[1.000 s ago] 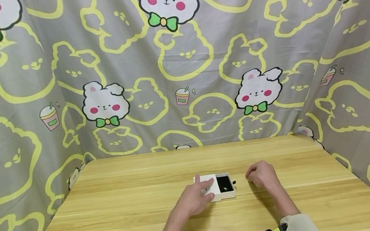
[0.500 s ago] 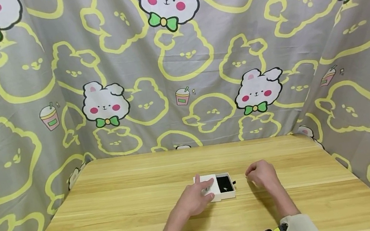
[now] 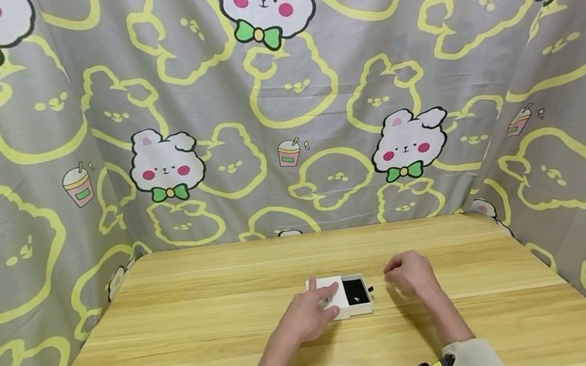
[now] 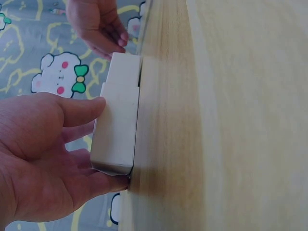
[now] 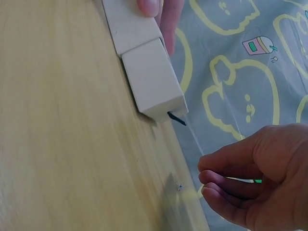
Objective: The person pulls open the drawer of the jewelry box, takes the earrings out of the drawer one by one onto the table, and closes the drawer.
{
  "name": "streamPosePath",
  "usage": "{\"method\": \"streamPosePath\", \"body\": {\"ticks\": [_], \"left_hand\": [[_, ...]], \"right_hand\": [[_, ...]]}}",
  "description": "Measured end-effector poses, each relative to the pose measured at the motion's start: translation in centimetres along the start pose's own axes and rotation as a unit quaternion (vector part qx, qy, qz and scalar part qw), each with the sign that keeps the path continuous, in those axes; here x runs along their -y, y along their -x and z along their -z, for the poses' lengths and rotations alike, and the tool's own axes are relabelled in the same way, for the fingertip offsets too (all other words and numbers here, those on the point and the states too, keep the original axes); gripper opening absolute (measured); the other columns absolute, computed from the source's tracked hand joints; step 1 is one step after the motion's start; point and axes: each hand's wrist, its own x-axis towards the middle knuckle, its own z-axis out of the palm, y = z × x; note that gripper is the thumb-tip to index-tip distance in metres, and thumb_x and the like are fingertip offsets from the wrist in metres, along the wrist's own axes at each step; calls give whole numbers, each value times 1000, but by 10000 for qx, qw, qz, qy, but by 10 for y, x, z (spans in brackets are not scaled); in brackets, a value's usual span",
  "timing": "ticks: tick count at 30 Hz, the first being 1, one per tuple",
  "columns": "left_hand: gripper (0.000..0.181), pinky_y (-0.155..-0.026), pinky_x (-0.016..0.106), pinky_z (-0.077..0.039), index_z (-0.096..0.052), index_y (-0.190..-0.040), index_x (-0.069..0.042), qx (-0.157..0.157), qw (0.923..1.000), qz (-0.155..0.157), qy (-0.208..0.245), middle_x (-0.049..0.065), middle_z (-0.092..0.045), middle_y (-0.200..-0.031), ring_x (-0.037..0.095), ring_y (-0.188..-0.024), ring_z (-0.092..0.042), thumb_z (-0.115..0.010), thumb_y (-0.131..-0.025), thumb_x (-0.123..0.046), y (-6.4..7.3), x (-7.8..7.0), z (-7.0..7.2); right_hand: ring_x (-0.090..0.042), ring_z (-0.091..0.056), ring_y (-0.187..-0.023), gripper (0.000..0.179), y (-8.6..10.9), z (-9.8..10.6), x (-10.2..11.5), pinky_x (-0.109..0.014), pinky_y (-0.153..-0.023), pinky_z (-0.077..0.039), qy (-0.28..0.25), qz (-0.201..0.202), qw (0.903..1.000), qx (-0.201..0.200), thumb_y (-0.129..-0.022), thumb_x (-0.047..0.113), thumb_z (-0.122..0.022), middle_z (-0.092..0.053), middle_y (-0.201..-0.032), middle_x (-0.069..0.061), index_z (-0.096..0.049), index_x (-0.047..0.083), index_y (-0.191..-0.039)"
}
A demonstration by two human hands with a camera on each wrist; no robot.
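Note:
A white drawer-style jewellery box [image 3: 338, 300] lies on the table, its inner tray slid partway out to the right. Inside the tray is a black insert [image 3: 354, 288] with a small silver star-like piece [image 3: 357, 300] on it. My left hand [image 3: 304, 318] grips the outer sleeve, thumb on the near side and fingers over the top and left end. Right of the tray, my right hand [image 3: 414, 274] pinches a fine pale strand [image 5: 194, 136], like a thin chain, that runs from the tray end to the fingertips. The ends of the strand are hidden.
A short black ribbon tab [image 3: 371, 289] sticks out from the tray's right end. In the right wrist view, a tiny dark speck-like piece [image 5: 180, 186] shows below the fingertips. The wooden table [image 3: 200, 291] meets patterned curtains [image 3: 236, 193] at its back and sides.
My right hand has shifted slightly left toward the box and a little farther from me. The left hand and the box have stayed in place.

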Motion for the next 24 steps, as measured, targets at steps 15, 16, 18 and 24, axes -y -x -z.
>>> {"method": "streamPosePath", "body": {"ticks": [15, 16, 18, 24], "left_hand": [[49, -91, 39, -50, -56, -147, -16, -29, 9999, -59, -134, 31, -31, -159, 11, -41, -47, -66, -99, -22, 1, -1, 1], [49, -90, 39, -50, -56, -147, -16, -22, 9999, -59, -128, 31, -31, -159, 11, -41, -47, -66, -99, -22, 1, -1, 1], [49, -91, 40, -50, -56, -147, -16, -24, 9999, -79, -143, 31, -32, -158, 12, -41, -47, -66, -99, -21, 1, -1, 2], [49, -100, 46, -50, -56, -147, -16, -16, 9999, -87, -142, 32, -31, -158, 13, -42, -46, -66, -99, -22, 1, -2, 3]], "right_hand": [[-21, -66, -80, 11, 1, 0, 20, -34, -69, -50, 16, 340, 9994, 55, -83, 8, -75, -77, -91, -10, -78, 2, -91], [-21, -67, -80, 10, 2, -1, 21, -34, -69, -51, 32, 368, 9993, 40, -83, 8, -75, -77, -90, -9, -79, 2, -91], [-22, -67, -80, 10, 3, -3, 23, -36, -70, -52, 46, 428, 9991, 40, -82, 7, -76, -77, -88, -8, -79, 3, -90], [-19, -67, -77, 7, 6, -7, 31, -35, -70, -52, 103, 555, 9984, 62, -80, 6, -77, -76, -81, -4, -79, 4, -87]]}}
